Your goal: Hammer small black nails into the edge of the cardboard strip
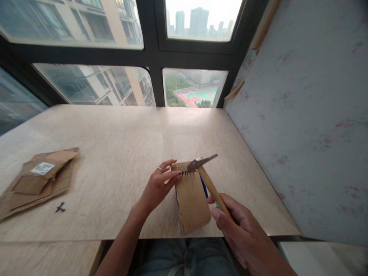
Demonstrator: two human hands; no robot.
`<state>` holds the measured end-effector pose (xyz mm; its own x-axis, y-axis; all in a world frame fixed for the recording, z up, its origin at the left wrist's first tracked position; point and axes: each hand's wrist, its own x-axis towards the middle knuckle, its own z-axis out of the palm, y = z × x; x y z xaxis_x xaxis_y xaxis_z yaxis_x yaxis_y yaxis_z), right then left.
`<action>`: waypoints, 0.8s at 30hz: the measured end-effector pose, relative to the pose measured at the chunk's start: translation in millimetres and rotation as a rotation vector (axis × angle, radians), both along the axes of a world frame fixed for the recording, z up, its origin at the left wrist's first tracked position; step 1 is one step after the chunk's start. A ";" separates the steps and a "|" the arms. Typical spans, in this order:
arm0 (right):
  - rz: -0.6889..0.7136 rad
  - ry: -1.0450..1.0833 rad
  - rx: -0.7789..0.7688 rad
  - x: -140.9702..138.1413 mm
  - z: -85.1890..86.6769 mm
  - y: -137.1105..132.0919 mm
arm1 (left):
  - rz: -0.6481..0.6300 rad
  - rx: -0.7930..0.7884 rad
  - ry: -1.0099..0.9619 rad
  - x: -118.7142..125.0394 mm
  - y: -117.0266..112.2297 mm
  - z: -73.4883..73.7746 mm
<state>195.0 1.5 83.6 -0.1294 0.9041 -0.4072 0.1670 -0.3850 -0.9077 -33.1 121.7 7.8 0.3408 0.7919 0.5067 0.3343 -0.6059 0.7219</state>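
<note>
My right hand (pixel 240 222) is wrapped round the wooden handle of a hammer (pixel 212 188). The hammer's dark metal head rests over a row of small dark nails (pixel 188 173) standing in a piece of brown cardboard (pixel 192 199). The cardboard lies on top of something with a blue edge (pixel 204 186), mostly hidden beneath it. My left hand (pixel 156 188), with a ring on one finger, reaches in from the left. Its thumb and index finger pinch at the left end of the row, apparently on a nail; the other fingers extend above the cardboard's edge.
Flattened cardboard packaging (pixel 43 176) with a white label lies at the left of the marble-patterned tabletop (pixel 123 134). A few loose dark nails (pixel 60 207) lie near it. A dark-framed window (pixel 159 57) stands behind, and a papered wall (pixel 304 115) bounds the right side.
</note>
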 end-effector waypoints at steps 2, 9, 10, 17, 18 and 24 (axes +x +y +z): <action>0.026 -0.005 0.046 0.5 -0.3 2.5 | 0.002 0.019 0.011 0.7 -0.5 0.3; 0.003 -0.022 0.089 -2.1 0.7 5.5 | 0.056 0.068 0.093 -1.9 -0.7 -2.9; 0.009 -0.017 0.072 -2.9 1.3 5.5 | 0.061 0.082 0.106 -2.3 -0.7 -2.8; 0.019 -0.022 -0.001 -5.3 3.7 6.2 | 0.089 0.113 0.142 -0.5 -1.5 1.8; 0.027 -0.026 0.008 -4.8 3.5 6.4 | 0.092 0.112 0.141 -0.1 -1.8 2.1; 0.090 -0.075 0.180 -2.3 5.4 6.9 | 0.104 0.130 0.132 1.2 -3.3 0.9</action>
